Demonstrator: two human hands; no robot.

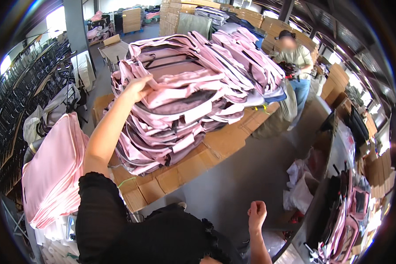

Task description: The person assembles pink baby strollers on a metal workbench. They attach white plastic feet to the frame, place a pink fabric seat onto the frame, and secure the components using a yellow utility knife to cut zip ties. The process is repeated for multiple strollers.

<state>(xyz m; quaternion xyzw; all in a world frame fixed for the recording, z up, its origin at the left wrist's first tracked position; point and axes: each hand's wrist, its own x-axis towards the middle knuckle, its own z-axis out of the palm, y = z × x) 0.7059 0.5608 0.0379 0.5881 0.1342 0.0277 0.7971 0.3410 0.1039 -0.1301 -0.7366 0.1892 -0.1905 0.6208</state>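
A tall stack of pink fabric covers with dark trim and grey panels lies in front of me on a cardboard-covered table. My left hand reaches to the near left edge of the top pink fabric cover, its fingers curled over the cloth. Dark bars show inside that cover's opening. My right hand hangs low on the right, away from the stack, closed in a fist with nothing seen in it.
Another pink pile adjoins the stack. At left are flat pink panels and racks of black frames. A co-worker stands at the far right with dark items. A side table carries pink and black pieces; white plastic bags lie nearby.
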